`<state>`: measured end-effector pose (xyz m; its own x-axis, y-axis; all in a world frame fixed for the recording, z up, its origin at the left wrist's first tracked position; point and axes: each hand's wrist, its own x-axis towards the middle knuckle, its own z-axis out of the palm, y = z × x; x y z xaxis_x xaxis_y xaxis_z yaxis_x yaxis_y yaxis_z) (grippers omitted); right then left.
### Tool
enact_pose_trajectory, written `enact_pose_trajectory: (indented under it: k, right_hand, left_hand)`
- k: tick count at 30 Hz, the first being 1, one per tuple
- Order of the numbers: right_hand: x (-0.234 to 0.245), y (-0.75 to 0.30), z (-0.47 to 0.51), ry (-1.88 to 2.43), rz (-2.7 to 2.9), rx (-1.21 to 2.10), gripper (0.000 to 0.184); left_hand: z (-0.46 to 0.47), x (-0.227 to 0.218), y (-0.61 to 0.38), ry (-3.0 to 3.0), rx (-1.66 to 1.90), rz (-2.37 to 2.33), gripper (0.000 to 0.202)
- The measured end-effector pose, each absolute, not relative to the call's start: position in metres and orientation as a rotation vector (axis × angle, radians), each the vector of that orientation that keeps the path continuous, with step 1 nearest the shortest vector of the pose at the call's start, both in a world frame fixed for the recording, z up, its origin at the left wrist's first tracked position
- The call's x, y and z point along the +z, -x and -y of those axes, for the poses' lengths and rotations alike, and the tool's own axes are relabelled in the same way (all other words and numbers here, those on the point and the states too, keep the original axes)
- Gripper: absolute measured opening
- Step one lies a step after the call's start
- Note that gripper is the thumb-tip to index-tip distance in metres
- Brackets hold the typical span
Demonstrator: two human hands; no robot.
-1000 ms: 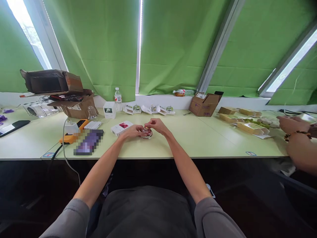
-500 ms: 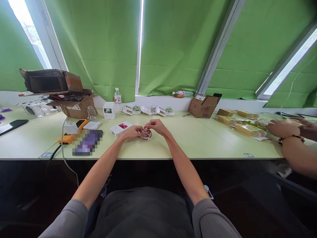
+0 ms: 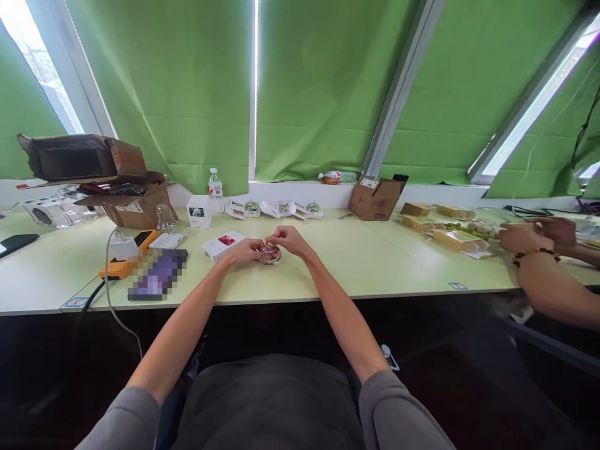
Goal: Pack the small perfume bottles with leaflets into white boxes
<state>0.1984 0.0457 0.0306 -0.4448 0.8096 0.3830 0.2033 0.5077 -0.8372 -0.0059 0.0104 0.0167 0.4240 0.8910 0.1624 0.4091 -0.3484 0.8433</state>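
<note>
A small round clear-glass piece point(image 3: 270, 256) with red inside and a gold-coloured top rests on the table in front of me; its exact kind is too small to tell. My left hand point(image 3: 248, 251) is closed around its left side. From above, my right hand point(image 3: 285, 239) pinches at the gold top, which the fingers partly hide. Just left of it lies a white box point(image 3: 223, 245) with a red picture, close behind my left hand.
Along the wall stand a white box point(image 3: 199, 211), a water bottle point(image 3: 215, 190) and several opened small boxes point(image 3: 305, 210). Cardboard boxes point(image 3: 135, 209) are at left, another carton point(image 3: 376, 199) at right. A co-worker's hands point(image 3: 527, 237) work beside yellow packs point(image 3: 462, 240).
The view has turned slightly right, so the table things appear shifted left. Both my hands keep the same hold on the glass piece. The co-worker's hands have moved a little.
</note>
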Motion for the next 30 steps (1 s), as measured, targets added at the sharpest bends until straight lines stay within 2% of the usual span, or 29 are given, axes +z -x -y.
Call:
enact_pose_trajectory:
  k: [16,22,30]
  right_hand:
    - [0.033,-0.203,-0.052,0.892,1.844,0.885,0.057]
    - [0.034,-0.221,-0.065,1.067,1.631,0.500,0.040]
    - [0.025,-0.242,-0.070,1.667,1.778,0.186,0.016]
  left_hand:
    - [-0.013,0.016,0.007,-1.968,0.757,-1.111,0.044]
    - [-0.014,0.015,0.007,-1.965,0.748,-1.102,0.048]
    - [-0.015,0.015,0.008,-1.979,0.743,-1.120,0.050]
